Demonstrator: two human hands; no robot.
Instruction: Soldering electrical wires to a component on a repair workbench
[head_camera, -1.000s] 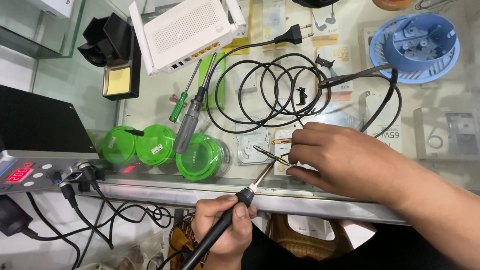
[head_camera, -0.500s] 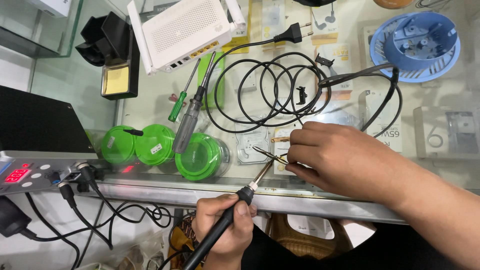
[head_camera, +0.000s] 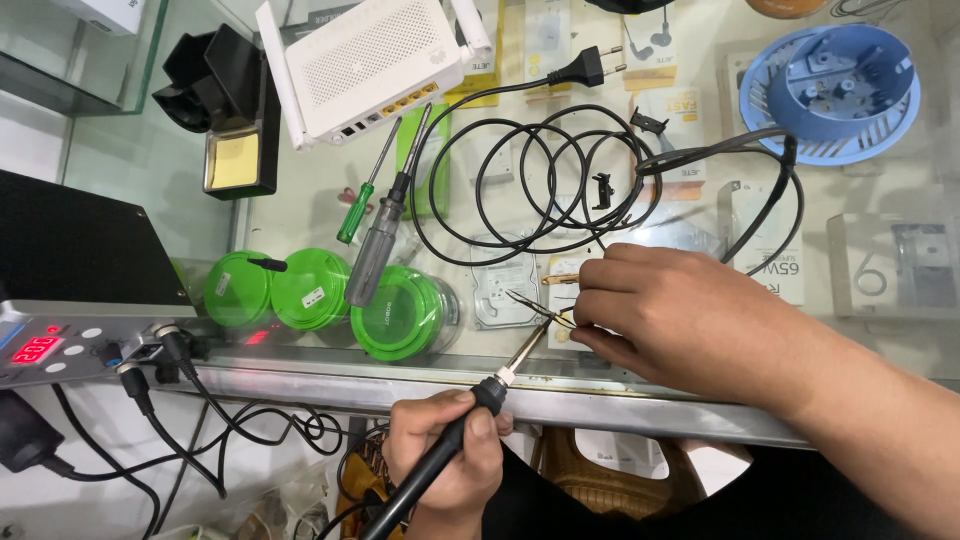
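At the near edge, below the table (head_camera: 640, 405) lip, left hand (head_camera: 445, 455) has its fingers wrapped shut round the black handle of a soldering iron (head_camera: 470, 420). Iron's long axis runs diag., low-left to up-right, w/ the metal tip ending approx. at the right hand's fingertips. Right hand (head_camera: 690, 320) comes in from the right, resting on the glass, fingers pinched closed on thin tweezers (head_camera: 535, 305) whose points lie toward the left; can't tell what tiny part they hold, too small. So the joint sits just left of the right fingers and up-right of the left hand; right hand is the nearer one, the iron tip meeting it there.

Further left: three green round tubs (head_camera: 330, 295), a grey-handled screwdriver (head_camera: 385, 235) lying across them, a green-handled one (head_camera: 362, 195) beside it. Solder station w/ red display (head_camera: 40, 348) at far left. Beyond: coiled black cable (head_camera: 545, 180) w/ plug, white router (head_camera: 365, 60), black sponge stand (head_camera: 235, 130), blue plastic fan housing (head_camera: 835, 90) at far right.
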